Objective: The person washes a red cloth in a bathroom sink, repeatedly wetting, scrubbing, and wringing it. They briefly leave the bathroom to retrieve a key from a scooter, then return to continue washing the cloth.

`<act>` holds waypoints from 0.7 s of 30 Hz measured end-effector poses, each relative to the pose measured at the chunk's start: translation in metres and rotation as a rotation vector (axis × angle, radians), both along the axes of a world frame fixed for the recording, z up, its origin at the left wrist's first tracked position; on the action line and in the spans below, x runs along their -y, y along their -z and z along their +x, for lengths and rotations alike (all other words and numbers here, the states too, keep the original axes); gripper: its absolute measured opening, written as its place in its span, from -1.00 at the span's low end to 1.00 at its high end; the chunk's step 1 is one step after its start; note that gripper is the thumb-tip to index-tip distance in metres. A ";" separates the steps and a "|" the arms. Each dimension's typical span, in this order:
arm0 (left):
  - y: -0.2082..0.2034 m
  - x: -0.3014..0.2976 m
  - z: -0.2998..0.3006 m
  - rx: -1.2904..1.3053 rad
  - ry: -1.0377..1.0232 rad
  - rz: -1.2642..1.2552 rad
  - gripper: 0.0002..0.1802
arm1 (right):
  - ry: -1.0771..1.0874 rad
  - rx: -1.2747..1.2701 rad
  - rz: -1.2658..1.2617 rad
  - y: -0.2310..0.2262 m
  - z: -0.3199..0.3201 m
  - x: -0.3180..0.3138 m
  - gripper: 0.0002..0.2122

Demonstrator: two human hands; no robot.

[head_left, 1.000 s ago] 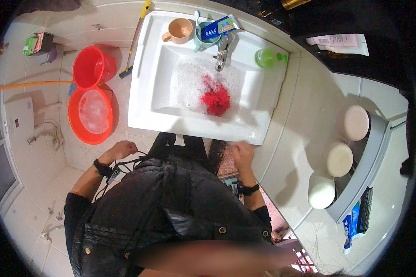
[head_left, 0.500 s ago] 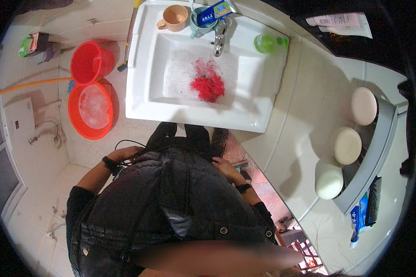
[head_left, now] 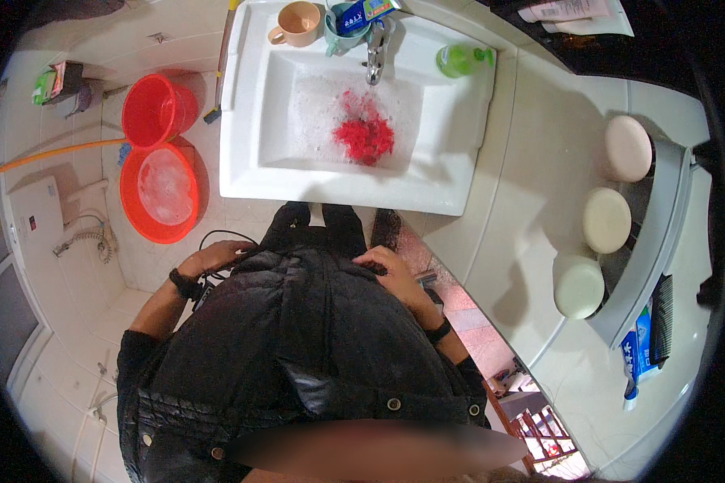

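Both hands had drawn in against the body: a second earlier they were held out from it, the right near the sink's front edge, and now each lay at the hem of the black quilted jacket [head_left: 306, 322] on the wearer's torso. The right hand [head_left: 393, 272] rested on the jacket's right side, fingers bent inward — whether they pinched any fabric I could not tell. The left hand [head_left: 215, 256] lay at the opposite side, beside a thin black cable [head_left: 217, 233]; its fingertips were hidden, so its hold could not be told either.

That left no hand on the bright red, crumpled soft bundle [head_left: 364, 138], which lay in foamy water inside the white rectangular sink [head_left: 314, 187], well apart from both hands.

As for lettering, the blue-and-green squeeze tube [head_left: 364, 14] laid across the pale teal cup [head_left: 335, 40] bore bold white characters, and the flattened blue tube [head_left: 638, 346] beside the black comb [head_left: 662, 318] carried white print as well. The translucent green pump bottle [head_left: 457, 60] had a label too small to read — likewise the fine print on the pale pink tube [head_left: 568, 10] on the dark shelf.
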State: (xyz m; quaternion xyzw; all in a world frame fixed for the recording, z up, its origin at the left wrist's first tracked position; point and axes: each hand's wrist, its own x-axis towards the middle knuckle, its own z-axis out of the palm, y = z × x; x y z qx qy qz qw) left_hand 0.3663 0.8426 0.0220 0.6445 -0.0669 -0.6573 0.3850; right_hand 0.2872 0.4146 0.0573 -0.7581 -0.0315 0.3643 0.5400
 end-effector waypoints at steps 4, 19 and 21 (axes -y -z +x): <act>0.014 -0.010 -0.007 0.066 -0.057 -0.147 -0.48 | 0.047 -0.397 -0.037 0.020 -0.006 0.001 -0.68; -0.004 -0.011 -0.014 -0.210 -0.458 -0.282 -0.46 | -0.120 -0.213 -0.023 0.018 0.033 -0.041 -0.62; 0.015 -0.004 -0.003 0.098 -0.069 -0.209 -0.47 | -0.186 -0.130 0.130 0.017 0.034 -0.047 -0.57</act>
